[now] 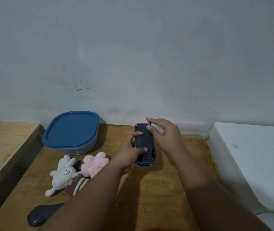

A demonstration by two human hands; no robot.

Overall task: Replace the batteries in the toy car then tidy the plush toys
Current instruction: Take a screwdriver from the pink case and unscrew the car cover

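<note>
I am gripping the upturned blue toy car with the black plastic underside (145,144) in my left hand (129,155), its long axis running twelve to six. My right hand (163,132), half open and holding nothing I can see, is hovering at the car's twelve o'clock end.

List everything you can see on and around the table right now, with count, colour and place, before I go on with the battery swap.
toy car: 1, blue body, dark underside facing up, far middle of table, held
container: 1, clear with blue lid on, far left of table by the wall
white plush: 1, white, left of table in front of the container
pink plush: 1, pink, just right of the white plush
brown plush: 1, brown and beige, partly hidden by the left forearm
dark object: 1, black, near left edge, kind unclear
table: 1, wooden
left hand: gripping the car's side
right hand: fingertips at the car's far end
</note>
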